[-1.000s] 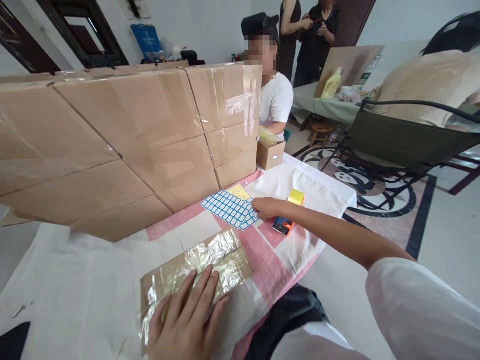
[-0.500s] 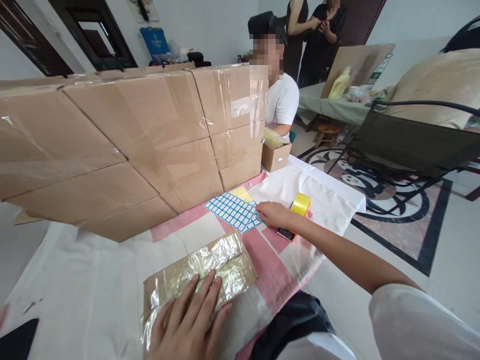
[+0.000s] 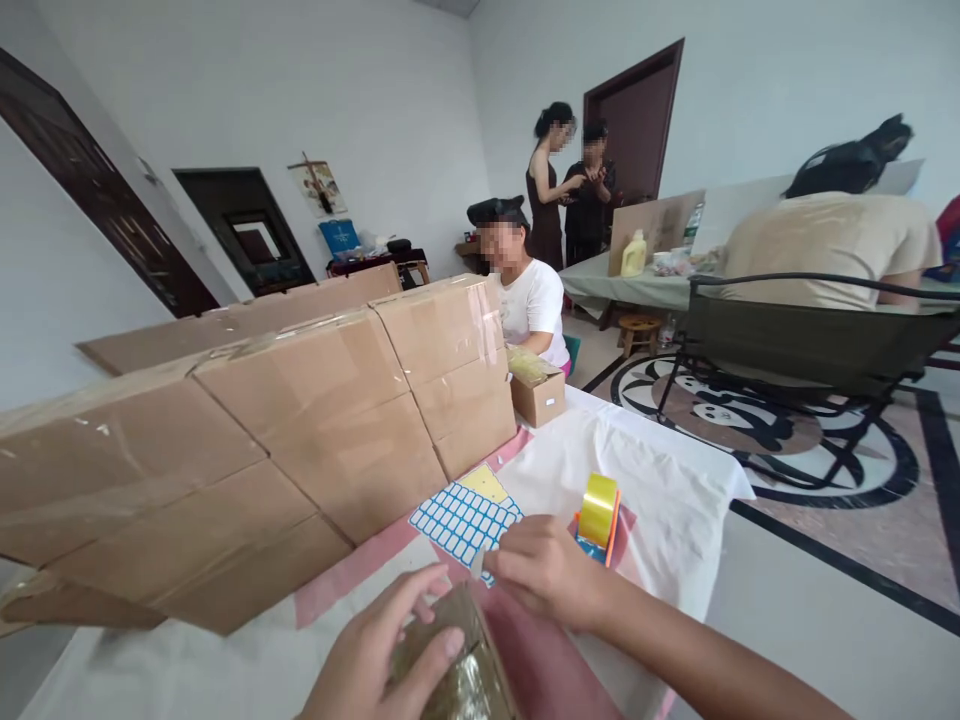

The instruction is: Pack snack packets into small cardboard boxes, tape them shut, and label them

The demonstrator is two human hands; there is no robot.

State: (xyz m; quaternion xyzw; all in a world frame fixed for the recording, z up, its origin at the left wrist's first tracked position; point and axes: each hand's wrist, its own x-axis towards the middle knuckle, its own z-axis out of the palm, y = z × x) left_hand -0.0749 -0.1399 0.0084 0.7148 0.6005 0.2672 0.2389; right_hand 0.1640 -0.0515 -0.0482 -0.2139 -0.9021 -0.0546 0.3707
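A tape-covered cardboard box (image 3: 491, 650) is at the bottom centre, its lower part cut off by the frame. My left hand (image 3: 386, 640) holds it by the upper left, thumb across the box and fingers bent and apart. Just above the box, my right hand (image 3: 551, 570) is closed in a pinch on a small white label sticker (image 3: 478, 562). Behind it lies a sheet of blue-edged labels (image 3: 454, 520), partly covering a yellow sheet (image 3: 486, 485). The orange tape dispenser with a yellow roll (image 3: 600, 510) stands to the right of my right hand.
Stacked cardboard boxes (image 3: 315, 420) form a wall along the left and back of the cloth-covered table (image 3: 667, 490). Another taped box (image 3: 538, 395) stands at the far corner, by a seated person (image 3: 536, 305). A folding chair (image 3: 810, 345) stands on the right.
My right hand has come back from the label sheet towards the box, a sticker in its fingers. My left hand has turned the box and no longer lies flat on it. The view has tilted up.
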